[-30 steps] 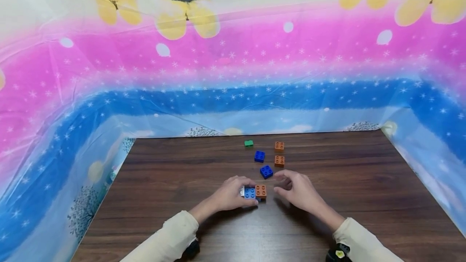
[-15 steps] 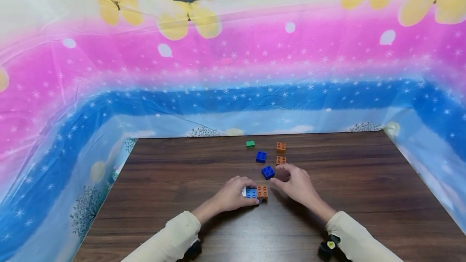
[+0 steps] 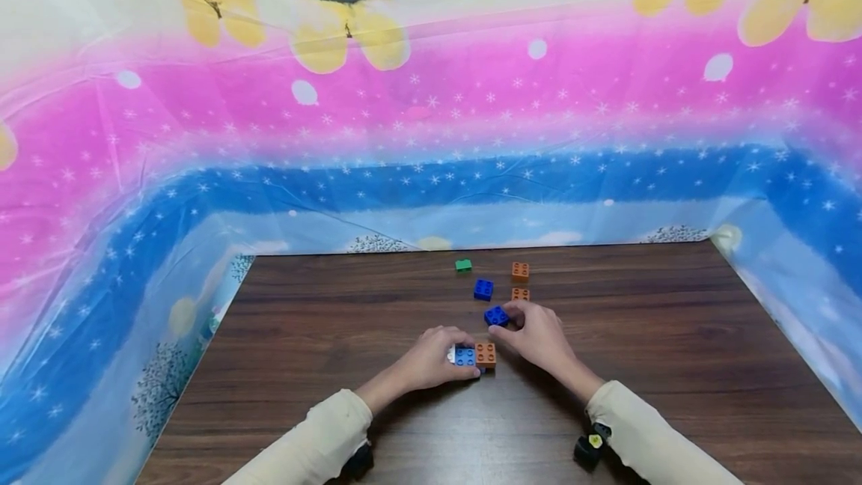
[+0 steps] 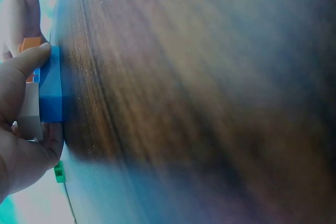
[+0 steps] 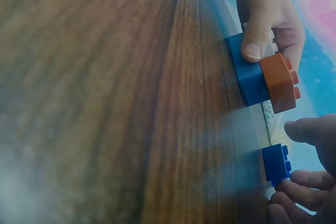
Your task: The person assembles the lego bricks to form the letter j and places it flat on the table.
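My left hand (image 3: 438, 358) grips a joined block of toy bricks: a long blue brick (image 4: 51, 87) at the bottom, with a white brick (image 4: 30, 111) and an orange brick (image 3: 485, 355) on top. Blue studs show between these two. The thumb lies along the block's near side, the fingers behind it. My right hand (image 3: 541, 338) reaches round a dark blue brick (image 3: 496, 316) on the table. In the right wrist view its fingertips are right at this brick (image 5: 275, 163), while the thumb stands apart from it.
Beyond the right hand, two orange bricks (image 3: 520, 271) lie one behind the other, the nearer partly hidden by the fingers. Another dark blue brick (image 3: 483, 290) and a green brick (image 3: 463, 266) lie toward the back edge of the wooden table (image 3: 323, 305). A printed cloth (image 3: 431, 185) hangs behind.
My right hand has moved left and forward to the nearer dark blue brick, which has turned slightly. The left hand keeps holding its block in place.
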A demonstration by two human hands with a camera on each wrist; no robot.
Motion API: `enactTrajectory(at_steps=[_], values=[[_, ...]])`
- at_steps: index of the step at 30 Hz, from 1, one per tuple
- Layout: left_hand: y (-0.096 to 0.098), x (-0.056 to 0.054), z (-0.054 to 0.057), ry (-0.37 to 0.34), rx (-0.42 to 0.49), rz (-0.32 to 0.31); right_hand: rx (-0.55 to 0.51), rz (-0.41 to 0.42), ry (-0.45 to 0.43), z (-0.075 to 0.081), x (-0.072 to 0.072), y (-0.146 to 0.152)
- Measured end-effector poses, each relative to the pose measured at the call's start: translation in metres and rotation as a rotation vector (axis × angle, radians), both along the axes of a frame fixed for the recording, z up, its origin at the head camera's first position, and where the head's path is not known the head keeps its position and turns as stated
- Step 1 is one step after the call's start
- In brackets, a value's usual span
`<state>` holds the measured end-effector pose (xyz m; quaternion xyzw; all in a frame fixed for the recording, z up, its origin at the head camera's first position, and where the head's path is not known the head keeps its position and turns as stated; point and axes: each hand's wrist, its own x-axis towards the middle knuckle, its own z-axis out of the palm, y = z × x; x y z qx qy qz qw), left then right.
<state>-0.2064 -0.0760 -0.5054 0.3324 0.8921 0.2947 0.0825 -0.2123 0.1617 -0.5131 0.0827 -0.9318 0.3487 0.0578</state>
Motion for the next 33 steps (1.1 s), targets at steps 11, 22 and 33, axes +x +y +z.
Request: enactTrajectory(at_steps=[11, 22, 33], values=[[0.0, 0.0, 0.002, -0.02, 0.002, 0.007, 0.01, -0.025, -0.034, 0.001, -0.006, -0.005], [0.0, 0.001, 0.002, -0.014, 0.004, 0.004, 0.055, -0.048, -0.033, 0.001, -0.008, -0.012], [0.001, 0.002, 0.004, -0.017, -0.008, 0.004, 0.087, -0.047, -0.039, -0.001, -0.009, -0.012]])
